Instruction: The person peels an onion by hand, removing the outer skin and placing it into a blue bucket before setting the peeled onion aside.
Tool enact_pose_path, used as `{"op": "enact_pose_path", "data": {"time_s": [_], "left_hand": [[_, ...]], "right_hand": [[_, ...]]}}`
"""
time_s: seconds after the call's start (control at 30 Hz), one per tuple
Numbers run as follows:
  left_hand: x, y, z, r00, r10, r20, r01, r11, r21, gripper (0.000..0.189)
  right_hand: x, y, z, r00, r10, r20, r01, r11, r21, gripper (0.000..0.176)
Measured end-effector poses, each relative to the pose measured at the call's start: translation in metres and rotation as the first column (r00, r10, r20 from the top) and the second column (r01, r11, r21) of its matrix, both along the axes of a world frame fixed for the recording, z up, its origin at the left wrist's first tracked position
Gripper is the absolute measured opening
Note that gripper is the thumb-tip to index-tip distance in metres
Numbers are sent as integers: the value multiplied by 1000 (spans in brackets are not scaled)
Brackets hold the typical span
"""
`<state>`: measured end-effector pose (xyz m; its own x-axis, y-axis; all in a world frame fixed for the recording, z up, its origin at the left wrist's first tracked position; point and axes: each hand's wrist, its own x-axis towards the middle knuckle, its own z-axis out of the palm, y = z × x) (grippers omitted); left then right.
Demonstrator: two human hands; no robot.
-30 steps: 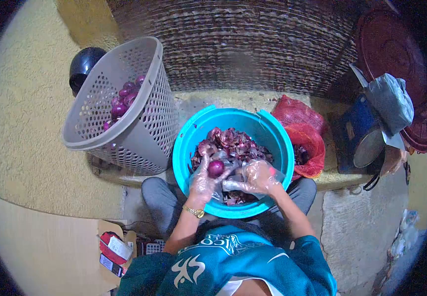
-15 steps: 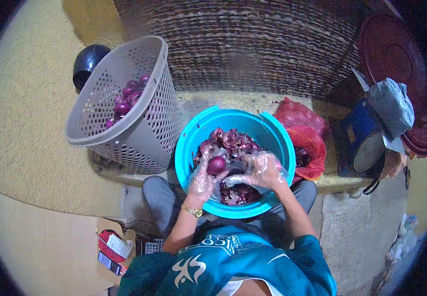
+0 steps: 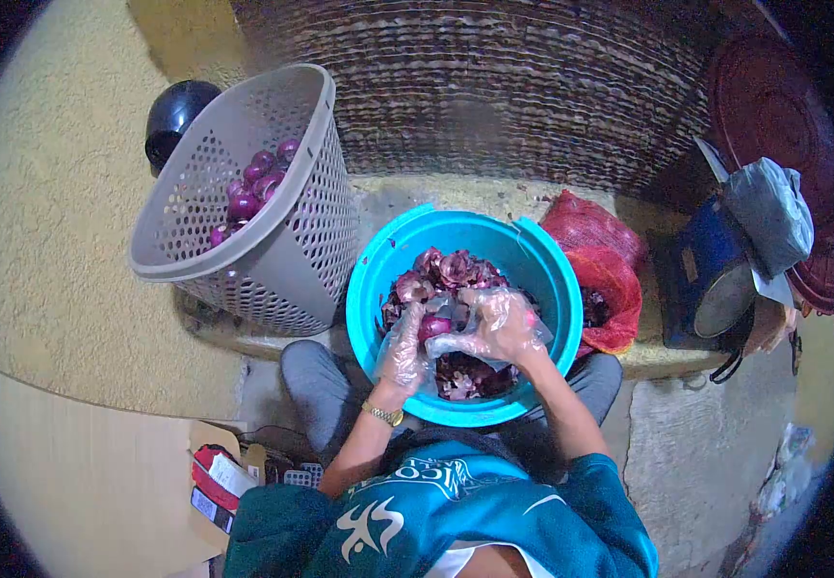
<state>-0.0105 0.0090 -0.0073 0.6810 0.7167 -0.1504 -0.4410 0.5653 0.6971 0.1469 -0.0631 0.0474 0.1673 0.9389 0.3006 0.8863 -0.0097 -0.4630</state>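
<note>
Both hands wear clear plastic gloves and work over a turquoise basin (image 3: 367, 289) between my knees. My left hand (image 3: 403, 358) is closed on a purple-red onion (image 3: 434, 328). My right hand (image 3: 502, 328) is curled against the onion's right side, its thumb reaching the onion. A small pink bit shows at the outer edge of this hand, but what its fingers hold is hidden. Dry onion skins (image 3: 460, 270) lie heaped in the basin beneath and behind my hands.
To the left, a tall grey perforated basket (image 3: 316, 231) holds several onions (image 3: 261, 180). A red mesh sack (image 3: 595, 231) leans right of the basin. Further right stand a blue container (image 3: 711, 260) and a grey plastic bundle (image 3: 771, 212). A black helmet-like object (image 3: 174, 116) sits behind the basket.
My right hand has moved left and up, closing in on the onion. The onion has turned in my left hand and is now partly covered. The view has shifted slightly.
</note>
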Motion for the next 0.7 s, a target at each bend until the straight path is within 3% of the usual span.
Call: {"op": "enact_pose_path", "data": {"time_s": [0.03, 0.1, 0.13, 0.2, 0.3, 0.47, 0.53, 0.63, 0.7], "left_hand": [[0, 2, -8, 1000, 0, 1, 0, 1000, 2, 48], [1, 4, -21, 986, 96, -137, -54, 957, 285, 47], [1, 4, -18, 986, 96, -137, -54, 957, 285, 47], [0, 2, -8, 998, -23, -66, 27, 998, 62, 45], [4, 3, -8, 994, -38, -99, 40, 999, 20, 44], [5, 0, -6, 997, -32, -76, 35, 999, 34, 44], [5, 0, -5, 994, -33, -103, 37, 998, 43, 44], [6, -2, -4, 995, -32, -93, 38, 997, 61, 45], [7, -2, -3, 990, 8, -139, 29, 966, 258, 46]], "right_hand": [[0, 1, -1, 1000, -11, 14, 11, 1000, 25, 70], [1, 1, -4, 1000, 13, -14, -13, 999, 35, 68], [2, 1, -6, 998, 37, -43, -35, 998, 44, 66], [7, 0, -11, 999, 30, -20, -30, 999, 22, 65], [12, -1, -18, 999, 28, -30, -28, 999, -28, 69], [11, -2, -13, 1000, 3, -15, -4, 994, -113, 72], [9, -3, -9, 1000, 20, -2, -20, 999, -31, 61], [8, -4, -10, 999, 25, -41, -25, 1000, 1, 61], [11, -4, -11, 999, 28, -34, -29, 999, -39, 61]]}}
